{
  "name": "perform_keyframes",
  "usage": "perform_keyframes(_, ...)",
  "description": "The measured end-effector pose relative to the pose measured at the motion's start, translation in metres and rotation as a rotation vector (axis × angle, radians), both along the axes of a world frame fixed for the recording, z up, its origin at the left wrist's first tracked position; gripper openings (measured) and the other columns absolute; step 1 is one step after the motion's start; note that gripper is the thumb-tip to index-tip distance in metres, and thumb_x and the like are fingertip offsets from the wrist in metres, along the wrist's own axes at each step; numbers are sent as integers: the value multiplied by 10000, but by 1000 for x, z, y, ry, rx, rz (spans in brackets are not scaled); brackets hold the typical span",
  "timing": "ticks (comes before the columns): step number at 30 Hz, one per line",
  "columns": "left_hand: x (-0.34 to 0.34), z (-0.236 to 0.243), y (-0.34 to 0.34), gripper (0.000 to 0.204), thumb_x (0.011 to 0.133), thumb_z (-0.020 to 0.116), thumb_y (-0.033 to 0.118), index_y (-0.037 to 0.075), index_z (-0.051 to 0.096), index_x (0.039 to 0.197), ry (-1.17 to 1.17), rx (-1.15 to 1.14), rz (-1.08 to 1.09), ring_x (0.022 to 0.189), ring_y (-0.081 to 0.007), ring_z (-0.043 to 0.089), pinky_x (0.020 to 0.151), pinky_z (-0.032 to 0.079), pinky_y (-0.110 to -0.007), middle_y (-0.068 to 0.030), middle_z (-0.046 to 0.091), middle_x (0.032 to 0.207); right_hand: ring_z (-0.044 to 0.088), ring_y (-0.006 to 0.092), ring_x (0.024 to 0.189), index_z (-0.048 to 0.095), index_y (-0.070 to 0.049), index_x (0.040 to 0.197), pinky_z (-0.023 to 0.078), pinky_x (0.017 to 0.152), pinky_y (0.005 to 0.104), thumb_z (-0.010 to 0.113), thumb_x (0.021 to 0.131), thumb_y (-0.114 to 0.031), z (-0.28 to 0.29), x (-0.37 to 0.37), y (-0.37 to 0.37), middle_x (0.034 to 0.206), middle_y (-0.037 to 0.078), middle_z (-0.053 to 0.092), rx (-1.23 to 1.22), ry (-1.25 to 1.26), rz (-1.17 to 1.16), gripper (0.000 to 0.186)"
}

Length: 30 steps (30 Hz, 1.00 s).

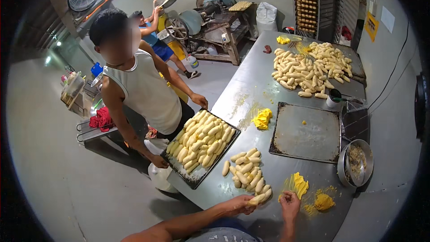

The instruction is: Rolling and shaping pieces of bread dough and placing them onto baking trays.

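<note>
My left hand (pixel 238 205) is closed around the end of a pale dough roll (pixel 260 197), close to the table's near edge. Just beyond it lies a small heap of similar dough rolls (pixel 245 170). My right hand (pixel 290 202) is at the near side of a smear of yellow paste (pixel 299 185); its fingers are drawn together, and whatever is between them is too small to make out. To the right of that hand sits a second, crumblier yellow lump (pixel 324 201).
Across the table's left edge, a person in a white sleeveless shirt (pixel 143 96) holds a tray (pixel 195 183) piled with dough rolls. A bare dark-rimmed tray (pixel 307 130), a metal bowl of crumbly filling (pixel 356 163), a cup (pixel 333 98) and a large dough-roll pile (pixel 304 69) occupy the metal table (pixel 233 121).
</note>
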<state>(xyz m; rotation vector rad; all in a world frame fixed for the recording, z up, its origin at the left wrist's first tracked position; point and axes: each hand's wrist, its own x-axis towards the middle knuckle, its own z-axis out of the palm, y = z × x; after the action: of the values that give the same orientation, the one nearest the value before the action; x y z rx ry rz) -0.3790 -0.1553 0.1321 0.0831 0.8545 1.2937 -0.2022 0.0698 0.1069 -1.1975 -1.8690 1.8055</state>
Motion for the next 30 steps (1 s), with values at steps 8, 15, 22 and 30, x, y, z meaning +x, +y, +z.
perform_keyframes(8,-1,18,9,387,1115,723,405,24,729,1187,-138,25,101,779,-162,620,706,461,-312,-25,672,879,752,183,934,749,14,1264,631,851,358,800,940,-33,-16,13,-4,1051,101,770,-32,59,-51,332)
perform_keyframes(15,-6,-12,-11,365,1057,801,364,26,779,1193,450,-41,-20,788,-107,584,703,440,-287,-22,673,868,762,196,961,763,4,1262,630,867,366,814,970,-62,-20,18,-17,1052,89,781,24,-13,-63,304)
perform_keyframes(22,-54,27,-30,528,881,858,183,79,749,1387,1488,-103,-244,1139,-465,726,994,587,-526,-202,777,1225,785,224,1008,763,10,1294,619,913,396,832,982,-126,0,-15,-39,1091,129,816,92,-63,24,347)
perform_keyframes(30,-72,12,-46,469,947,845,208,50,743,1376,1246,-104,-23,1025,-352,782,950,606,-437,-183,813,1157,779,149,940,771,14,1281,623,872,334,834,983,-106,30,-45,-76,1010,76,816,235,-78,77,327)
